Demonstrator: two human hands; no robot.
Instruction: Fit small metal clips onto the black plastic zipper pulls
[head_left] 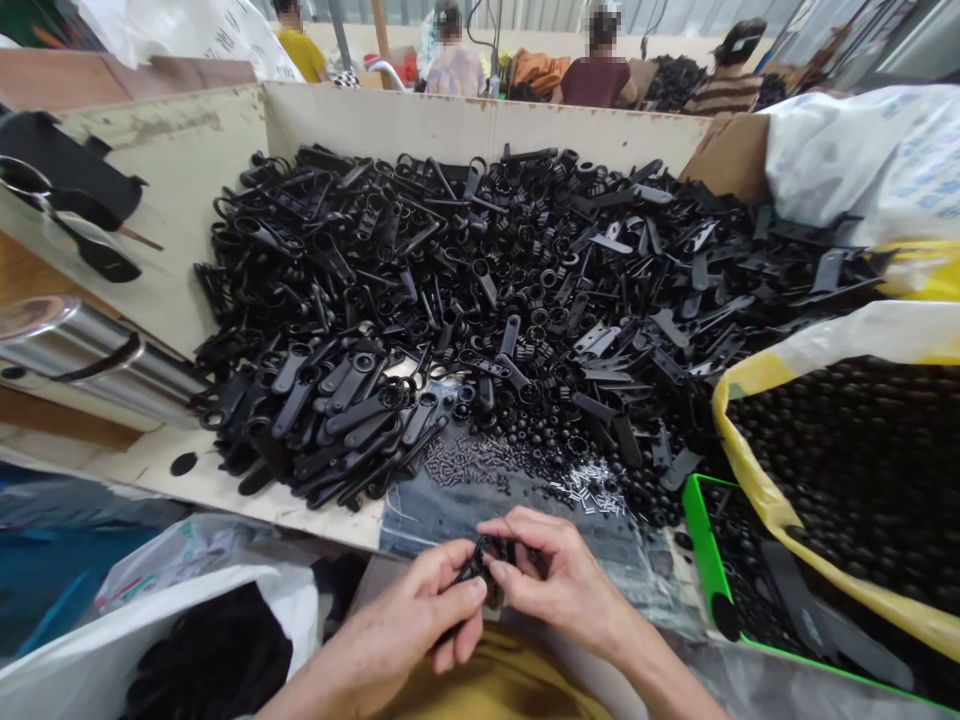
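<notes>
Our left hand [409, 625] and right hand [559, 580] pinch a small black part [484, 562] — seemingly plastic — before a cardboard bin [480, 125].

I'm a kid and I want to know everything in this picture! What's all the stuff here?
Bin: one, cream, middle
Plastic parts: too many to count, black, heaped in the bin
Small metal pieces: many, silver, at the heap's front edge
Tray: one, green, lower right, holding black pieces
Bag: one, yellow and white, right, full of round black pieces
Sack: one, white, upper right
Metal cylinder: one, silver, left
Co-workers: four, mixed clothing colours, beyond the bin
Small black part: one, black, between the hands
Left hand: one, bare, pinching the part
Right hand: one, bare, pinching the part
</notes>
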